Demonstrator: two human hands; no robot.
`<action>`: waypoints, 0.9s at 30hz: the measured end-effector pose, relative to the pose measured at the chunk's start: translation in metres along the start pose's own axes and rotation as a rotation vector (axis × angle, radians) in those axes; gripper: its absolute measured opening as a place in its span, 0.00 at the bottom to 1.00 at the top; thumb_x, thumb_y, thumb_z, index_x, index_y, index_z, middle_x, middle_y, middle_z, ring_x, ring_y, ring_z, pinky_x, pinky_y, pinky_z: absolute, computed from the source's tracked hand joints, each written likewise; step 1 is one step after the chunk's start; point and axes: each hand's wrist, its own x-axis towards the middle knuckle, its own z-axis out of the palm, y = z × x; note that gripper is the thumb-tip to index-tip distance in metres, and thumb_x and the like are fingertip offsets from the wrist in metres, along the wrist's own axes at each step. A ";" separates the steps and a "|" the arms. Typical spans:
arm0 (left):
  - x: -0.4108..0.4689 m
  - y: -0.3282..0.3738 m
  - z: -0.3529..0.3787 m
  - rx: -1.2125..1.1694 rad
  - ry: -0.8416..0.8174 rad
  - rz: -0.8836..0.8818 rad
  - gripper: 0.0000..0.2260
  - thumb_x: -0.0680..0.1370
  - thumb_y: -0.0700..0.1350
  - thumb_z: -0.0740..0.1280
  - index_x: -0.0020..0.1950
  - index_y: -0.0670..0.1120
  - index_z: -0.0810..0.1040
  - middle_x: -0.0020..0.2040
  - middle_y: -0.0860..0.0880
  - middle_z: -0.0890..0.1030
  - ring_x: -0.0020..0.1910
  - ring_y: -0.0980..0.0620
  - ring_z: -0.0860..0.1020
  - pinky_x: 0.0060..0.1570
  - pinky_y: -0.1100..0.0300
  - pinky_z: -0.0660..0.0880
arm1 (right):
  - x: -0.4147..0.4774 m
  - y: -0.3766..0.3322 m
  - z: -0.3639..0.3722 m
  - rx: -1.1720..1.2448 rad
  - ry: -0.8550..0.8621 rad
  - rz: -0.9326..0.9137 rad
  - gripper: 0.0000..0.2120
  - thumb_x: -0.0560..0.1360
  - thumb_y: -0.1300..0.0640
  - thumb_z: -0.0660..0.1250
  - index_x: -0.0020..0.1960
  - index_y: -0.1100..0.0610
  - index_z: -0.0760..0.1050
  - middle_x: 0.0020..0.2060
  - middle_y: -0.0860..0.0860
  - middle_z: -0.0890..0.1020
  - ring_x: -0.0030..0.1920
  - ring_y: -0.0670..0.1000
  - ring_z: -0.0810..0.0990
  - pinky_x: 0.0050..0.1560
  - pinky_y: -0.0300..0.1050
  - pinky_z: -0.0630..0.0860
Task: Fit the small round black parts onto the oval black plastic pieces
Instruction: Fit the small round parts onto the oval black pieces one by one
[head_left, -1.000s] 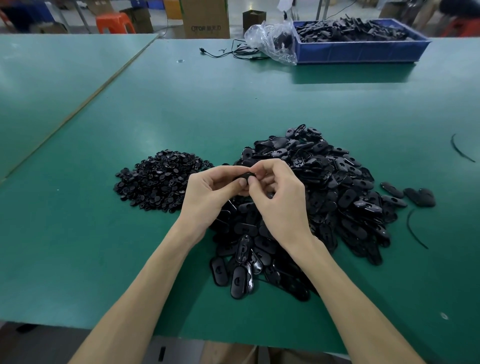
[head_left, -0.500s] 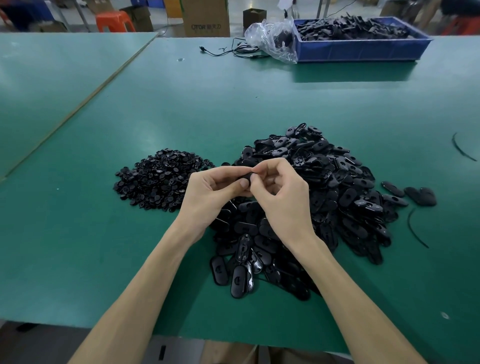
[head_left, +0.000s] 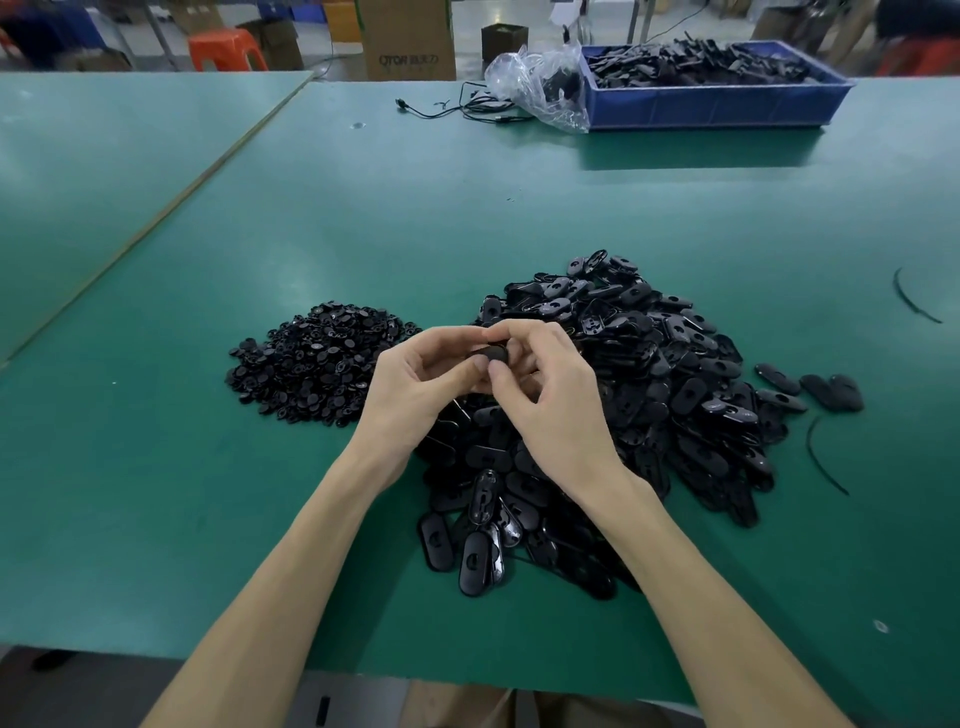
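Nearest me, two bare forearms come in over the front edge of the green table (head_left: 156, 493). Hands are together, raised just over the near-left side of the heap.

- Left hand (head_left: 415, 384): fingers curled, thumb and fingertips pinching a black piece (head_left: 493, 356).
- Right hand (head_left: 556, 410): also pinching the same black piece from the other side, its thumb tip pressed on the lower edge.
- The piece is mostly covered by fingers. Only a rounded black end shows. I cannot tell whether a round part is seated on it.

Under and behind the hands: a big heap of oval pieces (head_left: 649, 374), spilling toward me as far as the wrists. Several oval pieces show a small notch or hole in the face.

Left of the heap, just beside it: a lower pile of round parts (head_left: 317, 358).

Right of the heap: a few stray ovals, then two thin black strips (head_left: 826, 457) lying on the table, well apart.

Far edge of the table: a black cable (head_left: 467, 106), a crumpled clear plastic bag (head_left: 540, 83) and a blue bin (head_left: 717, 106) heaped with black parts. The bag touches the bin's left end.

Beyond the table: a cardboard box (head_left: 408, 39) printed "QTOR", with further characters I cannot read. An orange stool (head_left: 226, 49) stands to its left.
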 end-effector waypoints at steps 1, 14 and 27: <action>0.001 -0.001 -0.001 -0.011 0.009 -0.014 0.11 0.79 0.34 0.72 0.61 0.38 0.82 0.53 0.42 0.87 0.51 0.49 0.86 0.50 0.61 0.81 | 0.000 -0.001 -0.002 -0.038 -0.035 -0.028 0.12 0.80 0.67 0.69 0.61 0.56 0.80 0.51 0.50 0.76 0.46 0.44 0.80 0.51 0.37 0.81; 0.006 -0.002 -0.022 0.590 0.411 0.189 0.10 0.84 0.35 0.64 0.59 0.45 0.83 0.53 0.48 0.84 0.50 0.53 0.82 0.50 0.67 0.77 | -0.004 0.017 -0.116 -0.430 0.336 0.002 0.05 0.80 0.56 0.72 0.56 0.53 0.83 0.46 0.45 0.80 0.45 0.30 0.77 0.50 0.21 0.68; 0.011 -0.020 -0.039 1.202 0.436 0.033 0.11 0.84 0.41 0.65 0.63 0.45 0.84 0.63 0.46 0.81 0.65 0.45 0.73 0.59 0.50 0.59 | -0.026 0.084 -0.201 -0.714 0.477 0.423 0.09 0.82 0.56 0.69 0.58 0.60 0.82 0.49 0.54 0.77 0.53 0.58 0.78 0.57 0.49 0.72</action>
